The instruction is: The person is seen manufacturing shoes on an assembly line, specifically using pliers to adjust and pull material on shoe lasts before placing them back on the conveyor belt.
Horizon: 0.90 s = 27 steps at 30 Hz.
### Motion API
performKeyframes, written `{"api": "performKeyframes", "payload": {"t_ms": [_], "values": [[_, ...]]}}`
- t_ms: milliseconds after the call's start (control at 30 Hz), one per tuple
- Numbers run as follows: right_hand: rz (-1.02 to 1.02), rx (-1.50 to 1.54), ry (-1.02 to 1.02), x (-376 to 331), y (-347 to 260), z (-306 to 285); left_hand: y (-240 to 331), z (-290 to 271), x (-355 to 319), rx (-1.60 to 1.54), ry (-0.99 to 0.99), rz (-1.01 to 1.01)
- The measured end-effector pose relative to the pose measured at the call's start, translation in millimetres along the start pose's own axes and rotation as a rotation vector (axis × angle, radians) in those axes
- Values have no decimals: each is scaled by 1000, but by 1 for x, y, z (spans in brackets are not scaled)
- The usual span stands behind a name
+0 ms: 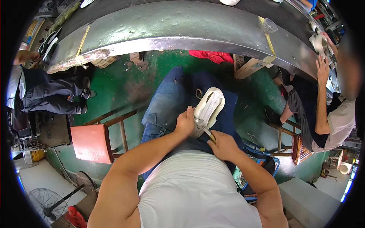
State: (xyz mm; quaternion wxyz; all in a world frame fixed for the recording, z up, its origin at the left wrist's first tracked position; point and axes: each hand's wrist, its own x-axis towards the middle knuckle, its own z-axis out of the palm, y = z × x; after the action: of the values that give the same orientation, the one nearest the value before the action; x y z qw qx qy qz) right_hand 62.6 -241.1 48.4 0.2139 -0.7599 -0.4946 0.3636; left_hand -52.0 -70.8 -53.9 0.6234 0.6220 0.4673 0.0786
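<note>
Over my lap, a cream-white shoe upper [215, 104] is held bottom up, its pale inner sole showing with the upper's edge standing around it. My left hand [185, 122] grips it from the left side, the thumb pointing along it. In my right hand [224, 145] is a pair of pliers [207, 132] with a metal head and yellowish handle. The pliers' head touches the near end of the upper. Whether the jaws bite on the material is too small to tell. Dark blue cloth [167, 98] covers my legs.
A long metal-edged bench [171, 28] curves across in front, bearing a clear plastic cup [269, 26]. A co-worker [323, 110] sits at the right, another person [49, 91] at the left. A red-topped stool [90, 143] stands left of me, a fan [47, 205] behind it.
</note>
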Motion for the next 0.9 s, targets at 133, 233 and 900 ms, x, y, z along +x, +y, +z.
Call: {"api": "performKeyframes", "payload": {"t_ms": [133, 233, 900], "values": [[111, -58, -225, 2, -13, -35, 21, -8, -11, 300, -24, 126], [59, -155, -114, -6, -10, -37, 24, -4, -14, 260, -21, 210], [461, 321, -364, 9, 44, -91, 62, -21, -6, 840, -427, 588]]}}
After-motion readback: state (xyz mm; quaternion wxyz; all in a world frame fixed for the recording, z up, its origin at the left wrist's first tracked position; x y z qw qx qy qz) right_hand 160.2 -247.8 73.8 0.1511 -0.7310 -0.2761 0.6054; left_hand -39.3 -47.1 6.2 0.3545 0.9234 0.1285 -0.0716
